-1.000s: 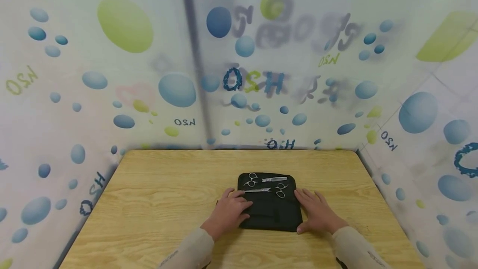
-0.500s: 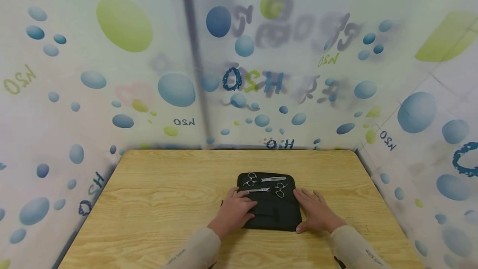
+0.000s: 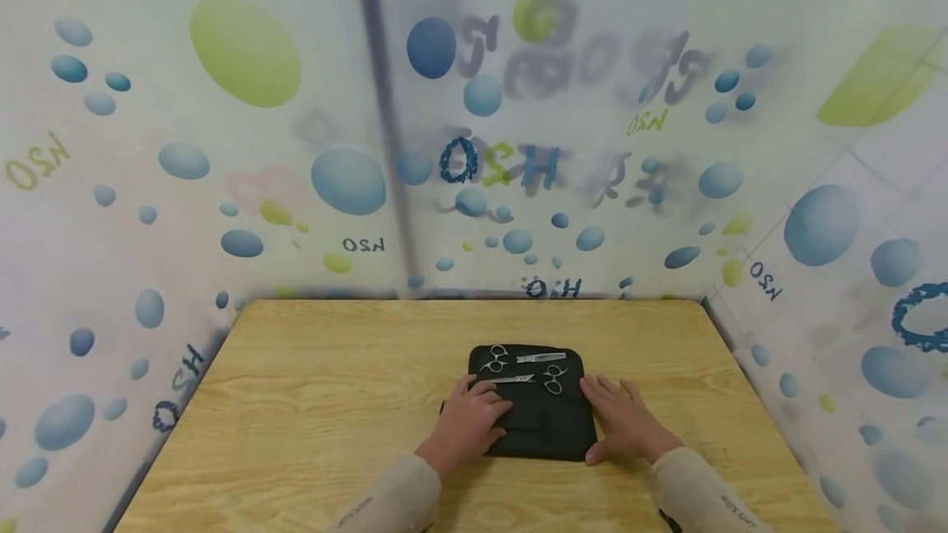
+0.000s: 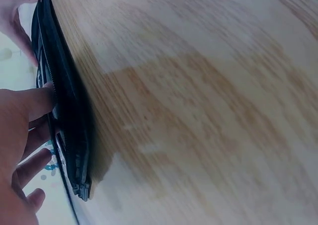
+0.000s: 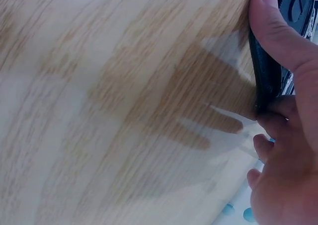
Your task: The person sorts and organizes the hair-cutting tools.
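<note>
A black zip case [image 3: 526,410] lies spread on the table, with two pairs of silver hairdressing scissors in its upper part. One pair of scissors [image 3: 542,358] lies higher; the blade of the lower scissors [image 3: 511,379] reaches toward my left hand. My left hand [image 3: 467,419] rests on the case's left part, fingers loosely spread; a small dark piece shows beside its wrist side. In the left wrist view, its thumb [image 4: 39,100] touches the case over the zipped edge. My right hand [image 3: 624,418] rests along the right edge, fingertips at the side and thumb at the lower corner.
The case sits on a light wood-grain table [image 3: 333,401]. Behind it and at both sides hang wall sheets [image 3: 348,105] printed with blue and green spots. The table's far edge meets the back sheet.
My left hand has shifted right over the case, together with the small dark piece beside it. The right hand and the scissors stay in about the same place. The view has tilted slightly.
</note>
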The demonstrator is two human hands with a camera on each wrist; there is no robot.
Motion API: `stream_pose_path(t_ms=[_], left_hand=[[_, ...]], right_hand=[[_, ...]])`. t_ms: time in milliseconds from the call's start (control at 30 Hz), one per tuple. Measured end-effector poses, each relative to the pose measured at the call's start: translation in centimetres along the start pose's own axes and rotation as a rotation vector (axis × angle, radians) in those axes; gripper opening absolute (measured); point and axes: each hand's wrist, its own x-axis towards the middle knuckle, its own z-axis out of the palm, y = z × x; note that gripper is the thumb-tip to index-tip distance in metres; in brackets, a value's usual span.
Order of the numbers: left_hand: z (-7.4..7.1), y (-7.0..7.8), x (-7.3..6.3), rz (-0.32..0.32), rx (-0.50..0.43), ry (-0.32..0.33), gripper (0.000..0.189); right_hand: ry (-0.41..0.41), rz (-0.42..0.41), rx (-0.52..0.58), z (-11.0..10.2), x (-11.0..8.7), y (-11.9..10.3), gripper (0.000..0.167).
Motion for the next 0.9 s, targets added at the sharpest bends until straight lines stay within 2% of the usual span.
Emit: stream_pose_path(t_ms=[167,367,533,700,900], left_hand=[[-0.3,-0.9,-0.8,-0.007,-0.009,0.004,0.041],[-1.3,-3.1,-2.4,-0.044,-0.030,0.054,0.043],[-1.2,-4.6,-3.4,-0.083,-0.041,0.075,0.044],[-1.1,-5.1,-3.9,-0.098,-0.040,0.095,0.042],[-1.0,-5.4,-4.5,-0.152,-0.036,0.121,0.045]], right_hand=[[-0.005,0.008,-0.023,0.4,0.0,0.1,0.121],[0.004,0.000,-0.027,0.6,0.1,0.4,0.122],[0.004,0.000,-0.025,0.5,0.1,0.5,0.122],[0.003,0.001,-0.021,0.5,0.0,0.5,0.122],[0.008,-0.007,-0.025,0.5,0.0,0.5,0.121]])
